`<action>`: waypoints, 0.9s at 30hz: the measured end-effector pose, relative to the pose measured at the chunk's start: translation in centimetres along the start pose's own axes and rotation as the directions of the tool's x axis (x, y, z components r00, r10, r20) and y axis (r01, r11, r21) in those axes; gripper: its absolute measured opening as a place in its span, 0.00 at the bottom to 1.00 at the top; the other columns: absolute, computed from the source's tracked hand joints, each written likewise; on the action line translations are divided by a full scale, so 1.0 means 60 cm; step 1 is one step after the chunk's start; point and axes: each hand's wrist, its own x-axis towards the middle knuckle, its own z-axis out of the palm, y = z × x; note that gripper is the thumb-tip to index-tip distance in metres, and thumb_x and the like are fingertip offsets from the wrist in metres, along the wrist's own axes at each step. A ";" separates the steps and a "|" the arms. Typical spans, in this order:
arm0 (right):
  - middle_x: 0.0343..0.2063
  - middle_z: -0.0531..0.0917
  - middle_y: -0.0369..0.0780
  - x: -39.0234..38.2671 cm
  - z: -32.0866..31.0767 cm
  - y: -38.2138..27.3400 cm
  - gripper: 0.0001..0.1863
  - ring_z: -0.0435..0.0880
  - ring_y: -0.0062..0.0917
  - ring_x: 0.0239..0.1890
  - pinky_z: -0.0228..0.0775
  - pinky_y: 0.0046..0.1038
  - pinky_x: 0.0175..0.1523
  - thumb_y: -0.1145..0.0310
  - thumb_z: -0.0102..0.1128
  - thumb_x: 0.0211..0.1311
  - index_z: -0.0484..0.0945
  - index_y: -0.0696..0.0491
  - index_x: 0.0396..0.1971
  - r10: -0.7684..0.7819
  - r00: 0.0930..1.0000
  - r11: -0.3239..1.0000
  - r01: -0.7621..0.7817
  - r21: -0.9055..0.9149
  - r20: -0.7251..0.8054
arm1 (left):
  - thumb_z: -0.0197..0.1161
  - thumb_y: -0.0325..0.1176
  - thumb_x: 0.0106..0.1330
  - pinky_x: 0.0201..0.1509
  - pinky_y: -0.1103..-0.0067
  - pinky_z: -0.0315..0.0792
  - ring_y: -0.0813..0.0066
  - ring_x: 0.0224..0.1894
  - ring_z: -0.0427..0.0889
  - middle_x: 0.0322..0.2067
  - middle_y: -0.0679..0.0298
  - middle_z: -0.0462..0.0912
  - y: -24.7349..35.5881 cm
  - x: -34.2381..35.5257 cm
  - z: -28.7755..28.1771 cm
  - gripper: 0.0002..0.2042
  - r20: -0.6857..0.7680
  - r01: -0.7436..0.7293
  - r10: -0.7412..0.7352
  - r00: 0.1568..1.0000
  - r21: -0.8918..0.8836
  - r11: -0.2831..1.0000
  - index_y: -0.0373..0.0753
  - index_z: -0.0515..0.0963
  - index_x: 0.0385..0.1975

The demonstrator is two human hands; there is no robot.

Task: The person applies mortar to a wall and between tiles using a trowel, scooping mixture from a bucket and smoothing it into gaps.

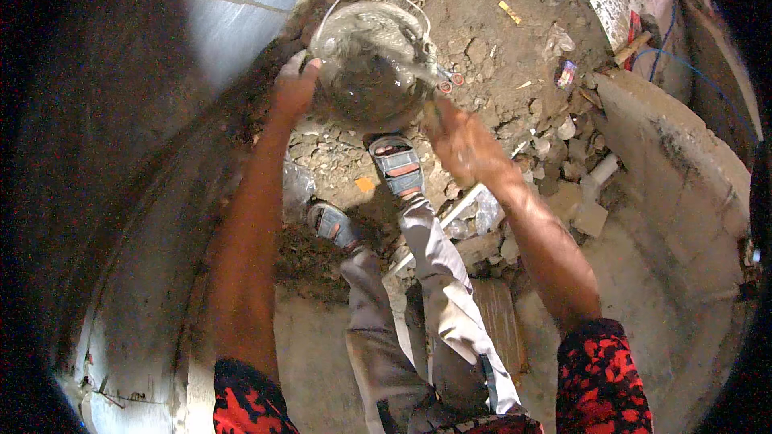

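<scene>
A round bucket (370, 108) with a thin wire handle stands on the rubble, holding wet grey mortar (366, 28) and darker, watery mix on the near side. My left hand (299, 84) grips the bucket's left rim, thumb over the edge. At the right rim, my right hand (460, 141) is closed around the handle of a tool (434, 116) and smeared by motion. The tool's working end is hard to make out against the bucket. Just beyond that hand lies a small item with red rings (446, 86), perhaps scissors.
My sandalled feet (398, 162) are close below the bucket. Broken stones (571, 153) and a white pipe-like strip (466, 202) lie to the right. A curved concrete wall (675, 137) rises at right; a pale sheet (241, 16) is at far left. Wrappers litter the dirt.
</scene>
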 end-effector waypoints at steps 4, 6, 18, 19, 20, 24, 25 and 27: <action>0.28 0.80 0.54 0.100 0.026 0.053 0.20 0.83 0.41 0.28 0.75 0.35 0.34 0.60 0.51 0.62 0.69 0.62 0.45 0.263 0.953 0.906 -0.298 0.300 0.153 | 0.55 0.49 0.64 0.62 0.65 0.63 0.46 0.59 0.69 0.56 0.42 0.71 -0.012 -0.002 0.033 0.27 -0.093 0.034 -0.022 0.995 0.127 0.991 0.35 0.70 0.57; 0.28 0.80 0.52 0.131 0.110 0.068 0.20 0.83 0.37 0.26 0.75 0.34 0.31 0.60 0.52 0.61 0.70 0.63 0.42 0.351 0.913 0.844 -0.404 0.353 0.205 | 0.54 0.49 0.64 0.61 0.64 0.63 0.44 0.58 0.69 0.55 0.41 0.71 -0.018 0.007 0.039 0.26 -0.126 0.038 -0.023 0.992 0.116 0.992 0.36 0.71 0.56; 0.41 0.81 0.53 0.089 0.088 -0.037 0.28 0.84 0.41 0.43 0.78 0.38 0.44 0.57 0.51 0.63 0.65 0.66 0.52 0.270 0.922 0.963 -0.266 -0.052 0.278 | 0.57 0.47 0.60 0.58 0.64 0.67 0.47 0.52 0.75 0.48 0.45 0.77 0.051 -0.063 0.048 0.25 -0.119 0.114 -0.102 0.988 0.097 0.989 0.36 0.75 0.51; 0.42 0.81 0.52 0.082 0.106 -0.021 0.26 0.84 0.41 0.43 0.78 0.37 0.43 0.58 0.51 0.63 0.67 0.65 0.51 0.291 0.932 0.952 -0.260 -0.159 0.216 | 0.57 0.47 0.60 0.58 0.64 0.67 0.47 0.52 0.75 0.48 0.45 0.77 0.053 -0.057 0.048 0.25 -0.120 0.105 -0.093 0.988 0.098 0.990 0.36 0.75 0.51; 0.42 0.81 0.50 0.078 0.124 -0.016 0.24 0.84 0.41 0.43 0.78 0.37 0.43 0.59 0.50 0.63 0.68 0.64 0.50 0.304 0.939 0.931 -0.257 -0.260 0.163 | 0.57 0.48 0.60 0.58 0.64 0.67 0.47 0.52 0.75 0.48 0.45 0.78 0.037 -0.053 0.049 0.25 -0.169 0.044 -0.019 0.985 0.148 0.988 0.36 0.75 0.51; 0.38 0.82 0.51 0.049 0.144 -0.009 0.20 0.85 0.40 0.36 0.79 0.36 0.39 0.67 0.47 0.63 0.68 0.64 0.50 0.189 0.981 0.939 -0.164 -0.302 0.054 | 0.57 0.48 0.61 0.58 0.64 0.67 0.47 0.52 0.75 0.49 0.46 0.78 -0.003 -0.038 0.044 0.25 -0.178 0.177 -0.134 0.975 0.251 0.952 0.36 0.75 0.51; 0.36 0.82 0.52 0.045 0.143 -0.005 0.21 0.85 0.39 0.34 0.80 0.36 0.37 0.69 0.45 0.63 0.66 0.66 0.51 0.193 0.977 0.940 -0.157 -0.304 0.090 | 0.57 0.48 0.61 0.58 0.64 0.67 0.47 0.52 0.75 0.49 0.46 0.78 0.003 -0.037 0.047 0.25 -0.160 0.231 -0.193 0.968 0.267 0.936 0.36 0.75 0.51; 0.35 0.82 0.54 0.036 0.142 0.002 0.22 0.85 0.40 0.34 0.79 0.38 0.36 0.69 0.45 0.63 0.65 0.68 0.52 0.199 0.969 0.920 -0.132 -0.369 0.149 | 0.58 0.49 0.61 0.58 0.64 0.66 0.48 0.54 0.74 0.50 0.46 0.77 0.011 -0.044 0.049 0.25 -0.150 0.057 -0.028 0.988 0.192 0.980 0.37 0.74 0.52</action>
